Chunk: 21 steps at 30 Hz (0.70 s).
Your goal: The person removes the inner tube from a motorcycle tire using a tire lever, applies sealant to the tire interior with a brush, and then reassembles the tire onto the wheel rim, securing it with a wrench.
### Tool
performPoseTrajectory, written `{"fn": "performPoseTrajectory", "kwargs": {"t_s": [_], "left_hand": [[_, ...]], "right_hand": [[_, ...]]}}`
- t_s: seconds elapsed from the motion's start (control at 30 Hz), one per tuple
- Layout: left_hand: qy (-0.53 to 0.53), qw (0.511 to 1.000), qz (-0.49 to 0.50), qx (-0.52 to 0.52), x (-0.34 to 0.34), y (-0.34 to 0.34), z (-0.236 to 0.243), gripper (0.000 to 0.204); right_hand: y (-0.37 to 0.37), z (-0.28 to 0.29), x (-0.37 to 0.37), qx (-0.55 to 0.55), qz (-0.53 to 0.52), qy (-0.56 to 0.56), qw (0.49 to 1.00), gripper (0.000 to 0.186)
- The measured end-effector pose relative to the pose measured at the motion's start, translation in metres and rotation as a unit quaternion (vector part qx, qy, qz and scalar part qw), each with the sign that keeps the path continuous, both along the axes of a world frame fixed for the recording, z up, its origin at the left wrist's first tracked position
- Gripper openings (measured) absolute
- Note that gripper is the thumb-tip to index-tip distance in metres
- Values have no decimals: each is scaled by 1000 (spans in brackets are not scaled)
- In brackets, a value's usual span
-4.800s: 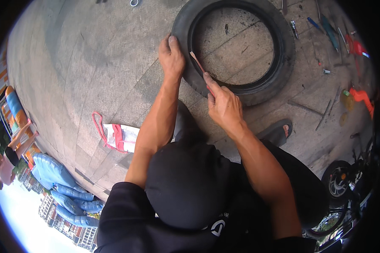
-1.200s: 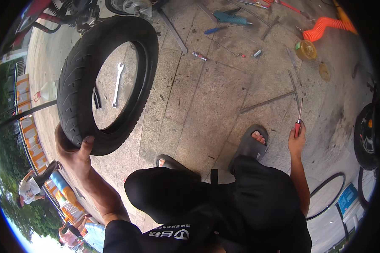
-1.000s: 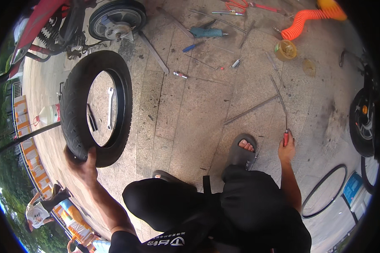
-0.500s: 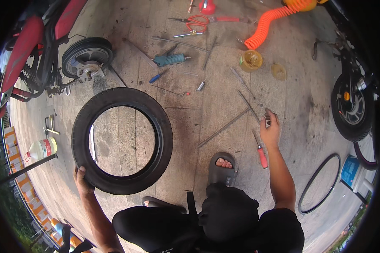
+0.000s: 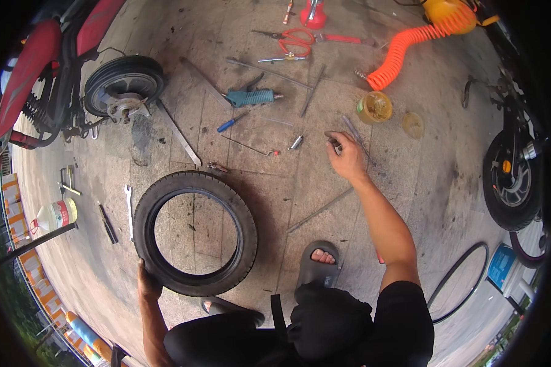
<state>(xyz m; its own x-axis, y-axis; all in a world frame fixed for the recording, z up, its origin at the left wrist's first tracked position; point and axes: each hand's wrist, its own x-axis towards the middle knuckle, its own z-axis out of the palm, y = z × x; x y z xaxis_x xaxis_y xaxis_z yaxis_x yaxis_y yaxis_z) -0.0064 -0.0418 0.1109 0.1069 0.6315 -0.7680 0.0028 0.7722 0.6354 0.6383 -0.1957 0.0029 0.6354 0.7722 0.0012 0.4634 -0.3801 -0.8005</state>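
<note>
Two vehicles flanked the paving (image 5: pixel 275 202): a red motorbike (image 5: pixel 30 73) on the left and a dark one (image 5: pixel 496 183) on the right. Next in size was the black tire (image 5: pixel 248 235), on the paving in front of the left knee; whether it lay quite flat could not be told. An orange coiled hose (image 5: pixel 401 52) stretched across the far right, and a flat steel bar (image 5: pixel 179 134) lay just beyond the tire.

The left hand (image 5: pixel 148 286) held the tire's near-left edge, thumb along the side, the other fingers mostly hidden. The right hand (image 5: pixel 349 158) was well apart from it, above the paving, fingers bent with a narrow gap at the thumb, holding nothing visible. Farther off lay a teal air gun (image 5: pixel 251 96). A silver wrench (image 5: pixel 128 211) lay just left of the tire, and a small metal cylinder (image 5: pixel 296 142) near the right fingertips.
</note>
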Motion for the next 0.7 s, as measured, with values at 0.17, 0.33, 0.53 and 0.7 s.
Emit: {"fn": "performPoseTrajectory", "kwargs": {"t_s": [0.17, 0.33, 0.53, 0.7], "left_hand": [[28, 994, 18, -108, -5, 3, -18, 106], [-15, 988, 42, -147, -20, 2, -43, 112], [178, 972, 37, -150, -24, -1, -60, 108], [457, 872, -126, 120, 16, 30, -42, 74]], "right_hand": [[33, -2, -2, 39, 31, -4, 999, 26], [37, 1, -13, 24, 49, 29, 998, 27], [20, 0, -33, -11, 47, 74, 996, 28], [29, 7, -28, 32, 47, 63, 996, 27]]}}
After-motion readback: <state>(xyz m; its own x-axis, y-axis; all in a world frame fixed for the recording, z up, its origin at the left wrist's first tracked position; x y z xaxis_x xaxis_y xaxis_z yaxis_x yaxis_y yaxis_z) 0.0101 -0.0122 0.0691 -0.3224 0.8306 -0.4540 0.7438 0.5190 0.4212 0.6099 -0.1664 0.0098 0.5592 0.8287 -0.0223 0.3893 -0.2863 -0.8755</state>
